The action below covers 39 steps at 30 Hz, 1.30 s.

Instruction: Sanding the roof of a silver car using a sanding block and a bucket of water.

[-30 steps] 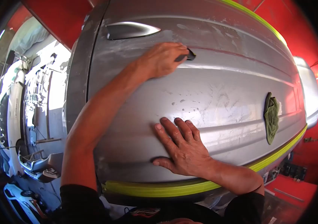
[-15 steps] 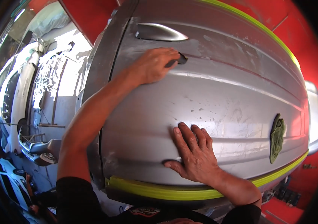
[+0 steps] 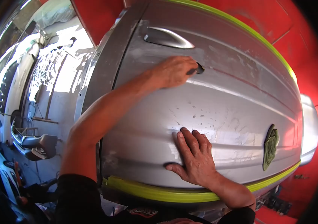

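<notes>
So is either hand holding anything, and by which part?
The left hand grips a small dark pad by its left part, the right end poking out. The right hand holds nothing, resting on the grey car roof.

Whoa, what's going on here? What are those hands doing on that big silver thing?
A person is working bare-handed over a silver-grey car roof. Their left hand grips a small black piece down at the surface, near a shiny fin. Their right hand rests palm down on the roof, holding nothing. Off to the right lies a crumpled green cloth, and yellow-green tape runs along the near edge.
</notes>
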### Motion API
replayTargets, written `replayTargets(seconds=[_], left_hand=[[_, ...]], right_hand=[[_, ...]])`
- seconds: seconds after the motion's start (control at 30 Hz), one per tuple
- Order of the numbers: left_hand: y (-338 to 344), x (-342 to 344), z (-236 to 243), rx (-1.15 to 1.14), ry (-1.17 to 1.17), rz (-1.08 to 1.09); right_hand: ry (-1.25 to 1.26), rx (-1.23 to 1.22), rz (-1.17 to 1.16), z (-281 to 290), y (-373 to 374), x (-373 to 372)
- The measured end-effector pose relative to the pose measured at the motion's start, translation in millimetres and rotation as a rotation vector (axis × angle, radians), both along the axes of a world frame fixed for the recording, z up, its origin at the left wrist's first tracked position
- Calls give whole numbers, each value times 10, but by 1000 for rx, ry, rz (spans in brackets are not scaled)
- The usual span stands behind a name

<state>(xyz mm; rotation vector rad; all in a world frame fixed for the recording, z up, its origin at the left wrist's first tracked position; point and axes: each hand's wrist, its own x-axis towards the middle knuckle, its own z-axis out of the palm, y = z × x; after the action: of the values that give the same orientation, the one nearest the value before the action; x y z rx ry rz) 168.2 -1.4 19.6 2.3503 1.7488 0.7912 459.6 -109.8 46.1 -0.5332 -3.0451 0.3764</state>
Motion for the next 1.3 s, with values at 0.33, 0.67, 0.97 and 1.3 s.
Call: replayTargets(seconds=[0.33,0.67,0.97,1.3], left_hand=[[-647,-118,-153,256,66,10],[-622,-409,-150,116,-89,141],[-951,-1122,-318,3,87,457],[-893,-1093,-329,26,6,465]], right_hand=[[327,111,-63,214,981,-714],[358,234,69,-207,1992,-1200],[334,184,39,-117,2480,-1295],[280,230,21,-178,2376,-1545]])
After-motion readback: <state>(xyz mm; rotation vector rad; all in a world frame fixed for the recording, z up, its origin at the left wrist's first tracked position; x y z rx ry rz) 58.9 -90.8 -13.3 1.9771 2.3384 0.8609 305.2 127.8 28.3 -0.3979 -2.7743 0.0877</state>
